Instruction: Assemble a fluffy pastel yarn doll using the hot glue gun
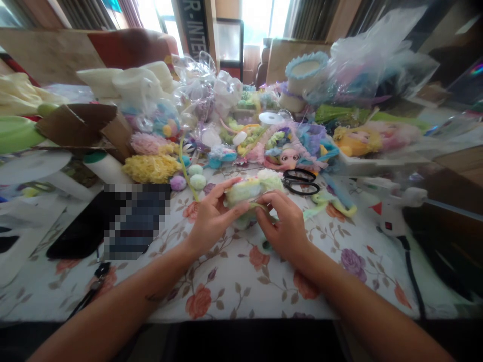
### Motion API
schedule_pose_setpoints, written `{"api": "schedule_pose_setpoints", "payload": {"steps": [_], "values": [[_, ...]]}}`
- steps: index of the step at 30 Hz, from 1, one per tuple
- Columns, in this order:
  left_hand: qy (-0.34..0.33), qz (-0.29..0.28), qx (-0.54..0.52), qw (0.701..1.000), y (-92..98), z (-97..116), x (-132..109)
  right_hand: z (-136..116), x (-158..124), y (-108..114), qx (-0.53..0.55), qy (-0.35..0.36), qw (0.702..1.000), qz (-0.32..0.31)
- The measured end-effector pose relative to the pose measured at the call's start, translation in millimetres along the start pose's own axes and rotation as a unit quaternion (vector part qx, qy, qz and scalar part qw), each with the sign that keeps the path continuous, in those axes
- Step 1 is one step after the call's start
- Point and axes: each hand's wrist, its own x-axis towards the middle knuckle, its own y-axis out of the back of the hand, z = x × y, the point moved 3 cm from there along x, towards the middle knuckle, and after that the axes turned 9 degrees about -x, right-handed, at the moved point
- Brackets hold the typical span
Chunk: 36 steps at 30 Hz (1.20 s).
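Both my hands hold one fluffy pastel ball of chenille stems [252, 189], yellow, green and white, just above the floral tablecloth [241, 281]. My left hand [212, 217] grips its left side with thumb and fingers closed round it. My right hand [284, 224] pinches a thin fuzzy green stem at the ball's lower right. Black scissors [301, 182] lie right behind the ball. A doll head [290, 157] wrapped in pink and blue fluff lies further back.
A white glue gun [394, 213] with a black cord lies at the right. A dark pixelated object [132, 221] sits at the left. Pompoms [194, 177], a yellow fluff pile [151, 168], plastic bags and craft supplies crowd the back. A cardboard box [85, 125] stands at the left.
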Motion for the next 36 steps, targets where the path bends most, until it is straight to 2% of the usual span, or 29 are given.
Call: {"api": "schedule_pose_setpoints", "payload": {"steps": [6,12,19,24,28,36], "values": [[-0.005,-0.014,-0.007,1.000,2.9,-9,0,1,0,1,-0.008,-0.002,1.000,0.006],[-0.009,-0.011,0.005,1.000,2.5,-7,0,1,-2,1,-0.010,-0.012,1.000,-0.002],[-0.058,0.017,0.117,0.991,3.8,-2,2,-3,-1,-2,0.022,-0.069,0.995,-0.065],[-0.097,0.017,0.151,0.984,5.2,-3,1,-5,-1,-3,0.006,-0.100,0.991,-0.091],[-0.104,0.006,0.172,0.980,2.4,0,-1,-3,-1,-3,-0.008,-0.110,0.991,-0.079],[-0.104,0.003,0.178,0.979,2.2,0,1,1,-3,-3,-0.027,-0.079,0.995,-0.051]]}}
